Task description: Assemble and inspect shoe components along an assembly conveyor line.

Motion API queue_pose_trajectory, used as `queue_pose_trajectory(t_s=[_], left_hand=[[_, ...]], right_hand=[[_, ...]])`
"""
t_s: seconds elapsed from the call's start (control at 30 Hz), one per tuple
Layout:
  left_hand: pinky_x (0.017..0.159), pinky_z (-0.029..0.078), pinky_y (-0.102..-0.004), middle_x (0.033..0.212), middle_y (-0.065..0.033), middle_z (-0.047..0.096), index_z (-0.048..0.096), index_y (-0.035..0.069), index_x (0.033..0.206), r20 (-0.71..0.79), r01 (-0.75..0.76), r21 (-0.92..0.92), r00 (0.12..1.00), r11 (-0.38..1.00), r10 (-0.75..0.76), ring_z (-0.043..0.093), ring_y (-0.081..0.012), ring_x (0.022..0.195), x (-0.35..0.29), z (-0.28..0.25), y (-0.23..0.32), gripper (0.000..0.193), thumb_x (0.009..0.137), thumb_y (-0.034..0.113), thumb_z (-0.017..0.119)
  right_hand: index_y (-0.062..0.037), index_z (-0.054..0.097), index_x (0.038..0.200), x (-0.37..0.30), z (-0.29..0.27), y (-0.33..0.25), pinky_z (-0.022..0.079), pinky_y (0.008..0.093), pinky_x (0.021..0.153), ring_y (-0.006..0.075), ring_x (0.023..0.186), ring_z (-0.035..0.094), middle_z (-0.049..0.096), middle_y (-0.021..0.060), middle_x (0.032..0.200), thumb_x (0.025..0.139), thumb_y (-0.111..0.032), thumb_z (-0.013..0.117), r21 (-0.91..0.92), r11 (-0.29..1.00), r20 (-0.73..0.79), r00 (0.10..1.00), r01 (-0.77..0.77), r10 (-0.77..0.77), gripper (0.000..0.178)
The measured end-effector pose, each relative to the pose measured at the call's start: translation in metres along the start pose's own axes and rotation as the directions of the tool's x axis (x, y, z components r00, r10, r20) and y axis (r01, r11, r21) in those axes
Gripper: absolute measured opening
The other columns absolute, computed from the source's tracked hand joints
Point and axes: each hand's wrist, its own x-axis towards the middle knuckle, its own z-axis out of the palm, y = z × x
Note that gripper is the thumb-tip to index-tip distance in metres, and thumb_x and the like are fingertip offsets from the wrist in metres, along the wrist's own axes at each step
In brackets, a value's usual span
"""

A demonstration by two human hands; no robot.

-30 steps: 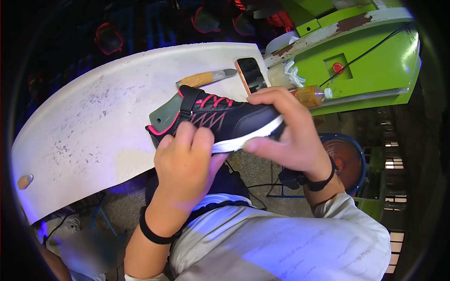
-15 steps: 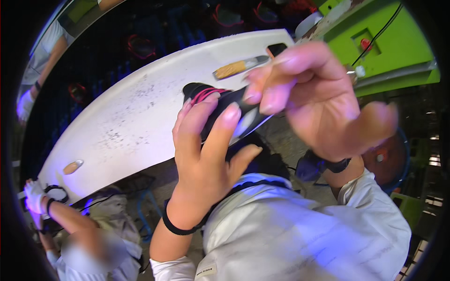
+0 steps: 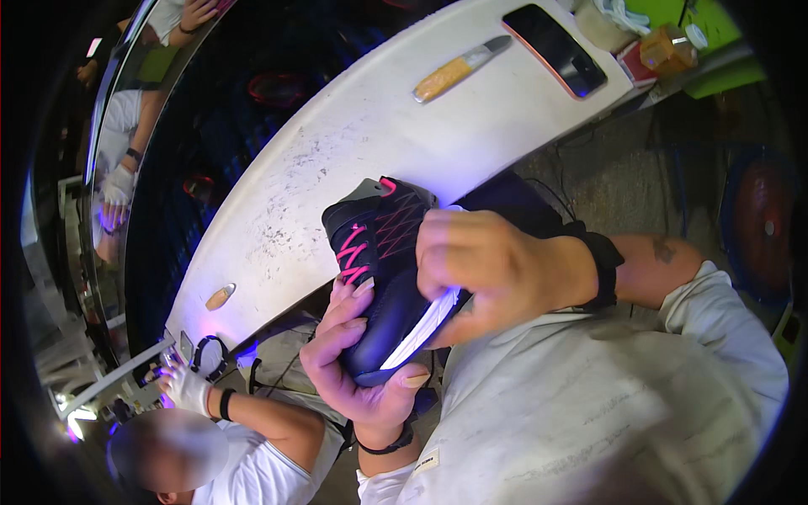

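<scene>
A black sneaker (image 3: 383,311) with pink laces and a white midsole is tilted over the table's near edge, its toe toward me. My left hand (image 3: 358,374) grips the toe end, fingers over the upper and thumb at the sole edge. Against the midsole's right side, my right hand (image 3: 484,265) is closed, its fingers curled and its thumb blurred. Whatever lies inside those fingers is hidden. Beyond the shoe, a knife (image 3: 459,70) with a yellowish wrapped handle rests on the white table (image 3: 370,126).
A phone (image 3: 555,50) lies at the table's far right, near a small amber container (image 3: 669,50). A short-handled blade (image 3: 220,296) sits at the left end. On the lower left, a co-worker's gloved hand (image 3: 187,387) is beside a round black-rimmed object (image 3: 209,357). A dark machine bed runs behind the table.
The sneaker has turned so its toe points toward me and its white side shows. My right hand has come down from above the shoe to its midsole. The view has shifted.
</scene>
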Motion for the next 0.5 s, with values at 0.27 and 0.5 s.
queue_pose_trajectory(t_s=[0.27, 0.5], left_hand=[[0.111, 0.039, -0.0624, 0.109, -0.0199, 0.069, 0.046, 0.006, 0.107, 0.069, -0.185, -0.031, 0.98, 0.982, 0.186, 0.065, -0.0334, 0.112, 0.003, -0.004, -0.011, 0.073, 0.068, 0.044, 0.094], [0.103, 0.048, -0.054, 0.102, -0.0262, 0.069, 0.05, -0.001, 0.103, 0.117, -0.09, 0.168, 0.991, 0.982, 0.071, 0.067, -0.0363, 0.104, 0.028, -0.022, 0.01, 0.055, 0.074, 0.027, 0.088]], right_hand=[[-0.0059, 0.054, 0.089, 0.002, -0.001, 0.007, 0.048, 0.0412, 0.068, 0.0316, 0.081, 0.057, 0.053, 0.0108, 0.087, 0.059, -0.022, 0.088, -0.005, 0.976, -0.053, 0.975, 0.216, -0.216, 0.048], [-0.0074, 0.053, 0.085, 0.002, 0.01, 0.04, 0.046, 0.0401, 0.068, 0.0289, 0.078, 0.054, 0.051, 0.0074, 0.082, 0.061, -0.038, 0.09, -0.071, 0.997, -0.077, 0.997, -0.015, 0.009, 0.054]])
